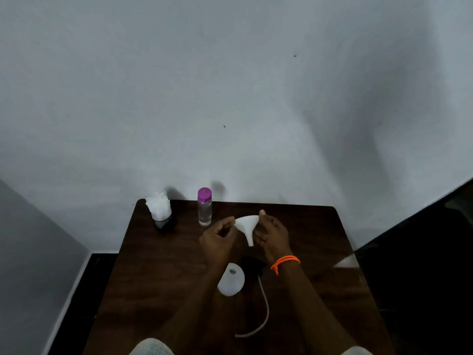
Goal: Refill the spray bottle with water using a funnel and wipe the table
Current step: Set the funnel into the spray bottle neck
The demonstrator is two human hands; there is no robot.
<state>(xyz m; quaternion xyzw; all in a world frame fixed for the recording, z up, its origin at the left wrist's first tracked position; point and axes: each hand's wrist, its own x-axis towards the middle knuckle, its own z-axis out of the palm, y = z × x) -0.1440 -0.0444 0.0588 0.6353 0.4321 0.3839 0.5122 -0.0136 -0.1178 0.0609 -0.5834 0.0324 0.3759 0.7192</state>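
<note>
Dark brown wooden worktop [158,272] against pale wall | white plastic funnel [246,224] held above worktop, spout down, beyond uncapped white spray bottle [231,280] | left hand [219,239] pinches funnel rim | right hand [271,235] grips opposite rim | clear purple-capped water bottle [204,206] upright left of funnel

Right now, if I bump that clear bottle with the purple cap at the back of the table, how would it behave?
The clear bottle stands tall and narrow, so it would probably tip rather than slide. It looks nearly empty, so likely light. If it falls, its round body may roll on the table; the purple cap appears on, so spilling seems unlikely.
</note>
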